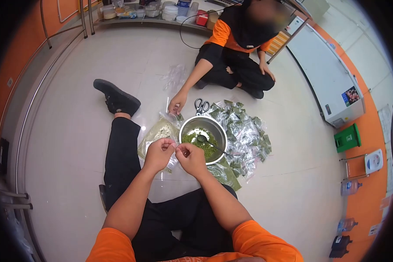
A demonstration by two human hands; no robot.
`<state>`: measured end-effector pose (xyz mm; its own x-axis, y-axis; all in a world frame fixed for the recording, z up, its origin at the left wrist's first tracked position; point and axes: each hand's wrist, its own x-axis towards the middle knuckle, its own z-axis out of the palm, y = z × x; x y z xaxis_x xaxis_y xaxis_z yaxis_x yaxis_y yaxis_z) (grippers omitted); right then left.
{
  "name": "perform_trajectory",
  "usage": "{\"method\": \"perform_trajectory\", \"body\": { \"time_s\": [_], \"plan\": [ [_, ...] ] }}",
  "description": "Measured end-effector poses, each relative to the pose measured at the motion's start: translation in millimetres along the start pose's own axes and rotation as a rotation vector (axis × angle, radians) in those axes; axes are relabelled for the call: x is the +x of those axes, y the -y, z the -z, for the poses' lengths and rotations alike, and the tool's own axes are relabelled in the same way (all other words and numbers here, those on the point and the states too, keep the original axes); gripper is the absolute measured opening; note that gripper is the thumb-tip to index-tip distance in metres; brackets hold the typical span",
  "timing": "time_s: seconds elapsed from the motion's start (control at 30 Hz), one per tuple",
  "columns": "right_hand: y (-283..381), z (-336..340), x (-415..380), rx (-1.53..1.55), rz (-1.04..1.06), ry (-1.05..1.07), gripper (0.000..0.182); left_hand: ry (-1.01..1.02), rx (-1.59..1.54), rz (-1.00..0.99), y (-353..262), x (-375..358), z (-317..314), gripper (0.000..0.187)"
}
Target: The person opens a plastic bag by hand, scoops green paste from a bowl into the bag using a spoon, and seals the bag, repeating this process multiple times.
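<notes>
My left hand [160, 153] and my right hand [190, 158] meet fingertip to fingertip in front of the metal bowl [226, 140]. Both pinch something thin and clear, too small to make out. Chopped green stuff [210, 150] and a dark spoon [202, 139] lie in the bowl, the spoon's handle over its right rim. A plastic bag with pale contents [163, 130] is left of the bowl, partly behind my left hand. Many small clear packets with green contents [244, 135] are heaped to the right. A green sheet [226, 175] lies below the bowl.
A co-worker [236, 48] sits on the floor opposite, one hand reaching beside the bag. Black-handled scissors [201, 106] lie behind the bowl. My outstretched leg [121, 153] is at left. A metal shelf [153, 20] stands at the back, a white freezer [325, 70] at right.
</notes>
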<state>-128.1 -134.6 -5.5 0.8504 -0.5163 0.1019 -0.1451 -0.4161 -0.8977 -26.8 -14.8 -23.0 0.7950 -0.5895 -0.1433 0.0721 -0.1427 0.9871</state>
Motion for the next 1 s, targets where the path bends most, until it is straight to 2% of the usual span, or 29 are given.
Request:
{"method": "perform_trajectory", "body": {
  "time_s": [0.17,0.47,0.8,1.0],
  "plan": [
    [-4,0,2,-0.001,0.082,0.001,0.018,0.030,0.018,0.017,-7,0,2,0.019],
    [2,7,1,-0.034,0.023,0.098,0.019,0.112,0.042,0.016,-7,0,12,0.017],
    [-1,10,3,-0.034,-0.002,0.100,0.020,0.155,0.164,-0.007,-17,-5,11,0.016],
    [4,10,4,-0.012,0.052,0.105,0.020,0.104,0.224,-0.037,-10,-3,11,0.019]
  ]
}}
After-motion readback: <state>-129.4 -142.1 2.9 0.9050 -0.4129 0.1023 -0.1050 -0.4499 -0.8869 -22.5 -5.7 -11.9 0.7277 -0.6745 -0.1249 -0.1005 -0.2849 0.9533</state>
